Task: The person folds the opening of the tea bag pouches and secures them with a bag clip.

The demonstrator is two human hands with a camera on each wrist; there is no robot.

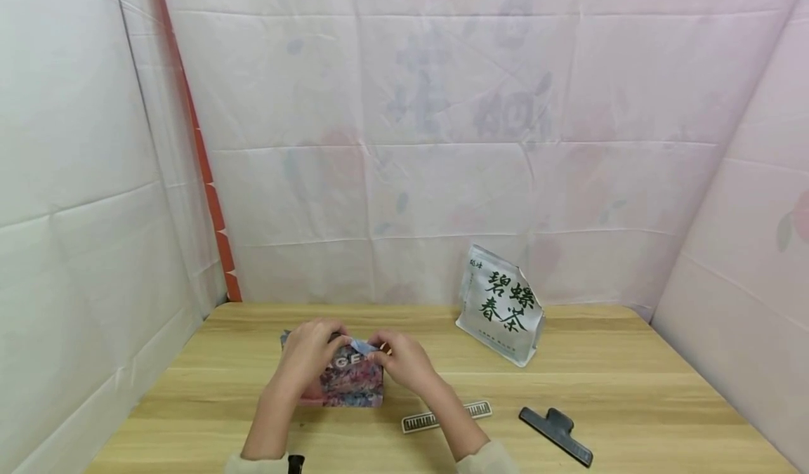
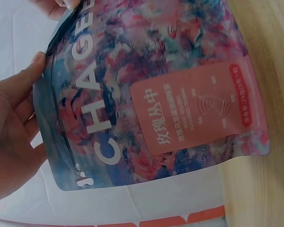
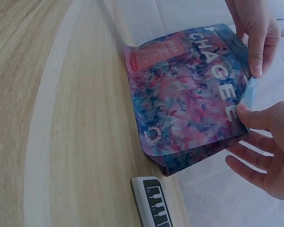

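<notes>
A colourful pouch (image 1: pixel 354 383) printed "CHAGEE" stands on the wooden table, its pink label (image 2: pixel 189 111) facing the left wrist camera. My left hand (image 1: pixel 310 351) pinches the pouch's top edge, thumb on the printed face. At the other end of that edge, my right hand (image 1: pixel 406 363) pinches the top corner between thumb and fingers. A light blue inner flap (image 3: pixel 248 92) of the top edge shows between the two hands. In the right wrist view, the middle and lower fingers of my right hand (image 3: pixel 274 146) spread out below the corner.
A white strip with a piano-key pattern (image 1: pixel 478 409) lies partly beneath my right forearm. Right of it is a wide black bag clip (image 1: pixel 556 435). A silvery-white tea bag (image 1: pixel 499 312) with dark green characters stands farther back, before the white cloth wall (image 1: pixel 442 193).
</notes>
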